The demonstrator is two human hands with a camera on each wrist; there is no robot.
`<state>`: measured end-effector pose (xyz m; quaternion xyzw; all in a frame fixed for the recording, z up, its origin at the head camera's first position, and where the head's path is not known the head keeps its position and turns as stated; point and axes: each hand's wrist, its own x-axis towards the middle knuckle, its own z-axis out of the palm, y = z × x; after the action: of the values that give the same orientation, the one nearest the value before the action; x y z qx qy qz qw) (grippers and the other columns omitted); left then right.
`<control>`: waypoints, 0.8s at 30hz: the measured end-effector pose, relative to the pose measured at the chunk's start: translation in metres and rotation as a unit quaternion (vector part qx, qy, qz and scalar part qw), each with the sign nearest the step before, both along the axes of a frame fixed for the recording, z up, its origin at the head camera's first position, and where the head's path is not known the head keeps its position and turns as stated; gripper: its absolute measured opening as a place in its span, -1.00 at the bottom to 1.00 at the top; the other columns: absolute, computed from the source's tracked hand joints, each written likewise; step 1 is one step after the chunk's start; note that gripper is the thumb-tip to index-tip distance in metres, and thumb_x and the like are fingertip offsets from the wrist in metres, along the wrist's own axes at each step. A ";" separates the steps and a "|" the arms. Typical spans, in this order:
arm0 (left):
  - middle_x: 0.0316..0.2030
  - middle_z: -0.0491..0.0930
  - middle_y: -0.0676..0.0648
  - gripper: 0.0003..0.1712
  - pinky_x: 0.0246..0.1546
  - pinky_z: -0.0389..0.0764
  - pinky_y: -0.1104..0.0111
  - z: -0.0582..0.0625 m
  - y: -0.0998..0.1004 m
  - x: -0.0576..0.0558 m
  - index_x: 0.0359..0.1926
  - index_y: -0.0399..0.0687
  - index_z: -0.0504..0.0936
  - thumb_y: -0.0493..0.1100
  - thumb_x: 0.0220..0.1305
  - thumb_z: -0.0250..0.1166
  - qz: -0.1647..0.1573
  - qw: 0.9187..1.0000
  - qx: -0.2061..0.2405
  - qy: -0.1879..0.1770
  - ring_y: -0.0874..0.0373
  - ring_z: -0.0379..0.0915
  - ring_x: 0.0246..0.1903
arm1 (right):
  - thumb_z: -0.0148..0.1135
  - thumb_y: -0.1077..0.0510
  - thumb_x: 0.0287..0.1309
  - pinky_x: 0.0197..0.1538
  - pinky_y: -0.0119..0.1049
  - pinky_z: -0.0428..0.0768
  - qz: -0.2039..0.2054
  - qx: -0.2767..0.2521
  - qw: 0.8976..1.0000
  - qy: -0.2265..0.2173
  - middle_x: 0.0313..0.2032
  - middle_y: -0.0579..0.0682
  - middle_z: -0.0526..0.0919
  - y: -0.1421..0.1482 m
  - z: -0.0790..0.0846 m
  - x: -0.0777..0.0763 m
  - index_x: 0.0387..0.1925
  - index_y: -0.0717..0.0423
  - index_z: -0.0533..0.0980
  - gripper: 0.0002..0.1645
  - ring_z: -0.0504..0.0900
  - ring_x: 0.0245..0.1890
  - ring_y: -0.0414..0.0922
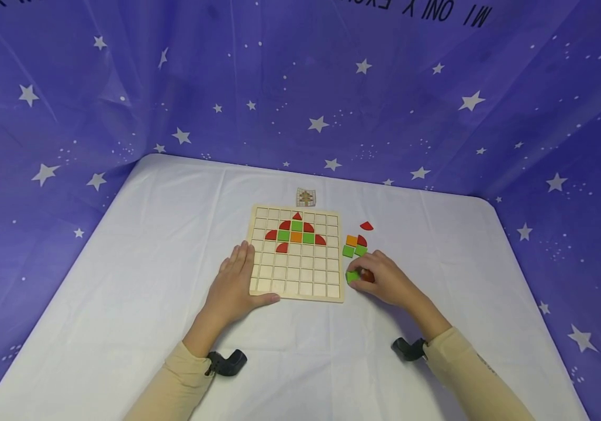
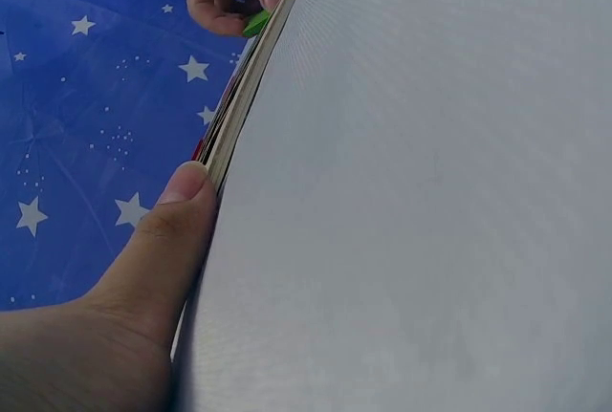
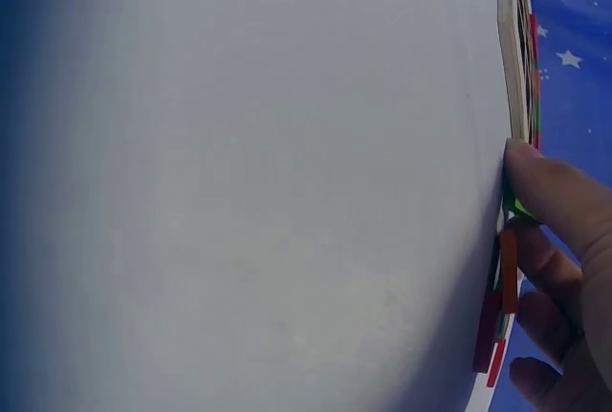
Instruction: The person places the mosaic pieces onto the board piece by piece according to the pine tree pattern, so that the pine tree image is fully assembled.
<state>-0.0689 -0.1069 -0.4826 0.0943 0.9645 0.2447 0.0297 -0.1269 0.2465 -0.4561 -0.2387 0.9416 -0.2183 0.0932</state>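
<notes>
A wooden grid board (image 1: 295,283) lies on the white table, with red, green and orange pieces set in its upper cells. My left hand (image 1: 234,286) rests along the board's left side, fingers extended, thumb at the lower edge. Off the board's right side, my right hand (image 1: 384,279) pinches a green square piece (image 1: 352,276) between thumb and fingertips. An orange piece (image 1: 367,276) shows below that hand, partly hidden. In the right wrist view, the thumb presses the green piece (image 3: 522,209) close to the board's edge (image 3: 513,68).
Right of the board lie two green squares (image 1: 348,251), an orange square (image 1: 351,240), a red quarter-round (image 1: 362,240) and a separate red piece (image 1: 366,226). A small pattern card (image 1: 306,197) sits behind the board. A starry blue cloth (image 1: 258,88) surrounds the table.
</notes>
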 end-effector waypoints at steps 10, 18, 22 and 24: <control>0.57 -0.17 -0.30 0.49 0.51 0.00 -0.09 -0.002 -0.001 0.000 0.54 -0.36 -0.10 0.48 -0.08 0.42 -0.001 1.000 0.002 0.001 -0.21 -0.24 0.56 | 0.51 -0.01 0.05 -0.19 -0.32 0.45 -0.009 -0.022 0.999 -0.037 -0.31 -0.24 0.59 0.001 0.000 0.000 -0.03 -0.17 0.66 -0.60 0.42 -0.23 -0.18; 0.56 -0.18 -0.30 0.49 0.52 0.00 -0.08 0.001 0.001 0.001 0.53 -0.37 -0.10 0.48 -0.08 0.42 -0.003 1.000 0.003 -0.004 -0.20 -0.24 0.56 | 0.42 0.04 0.17 0.04 -0.14 0.54 -0.036 -0.076 0.996 -0.032 -0.01 -0.08 0.63 -0.008 0.002 -0.008 0.10 -0.04 0.61 -0.55 0.51 -0.04 -0.12; 0.56 -0.17 -0.31 0.49 0.52 0.00 -0.09 0.001 0.001 0.001 0.53 -0.38 -0.10 0.48 -0.08 0.42 -0.002 1.000 0.000 -0.002 -0.21 -0.24 0.56 | 0.41 0.05 0.18 0.00 -0.18 0.57 -0.025 -0.107 0.994 -0.025 -0.07 -0.12 0.64 -0.027 0.003 -0.015 0.11 0.03 0.61 -0.54 0.55 -0.10 -0.15; 0.56 -0.17 -0.31 0.49 0.52 0.00 -0.08 0.001 0.000 0.001 0.53 -0.37 -0.10 0.48 -0.08 0.42 -0.001 1.000 -0.001 -0.002 -0.20 -0.24 0.56 | 0.42 0.06 0.17 -0.06 -0.21 0.57 -0.022 -0.117 0.993 -0.023 -0.12 -0.13 0.64 -0.041 0.004 -0.017 0.10 0.05 0.61 -0.55 0.55 -0.15 -0.16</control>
<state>-0.0683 -0.1067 -0.4813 0.0949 0.9645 0.2443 0.0319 -0.1441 0.2059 -0.4519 -0.2224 0.9121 -0.3346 0.0814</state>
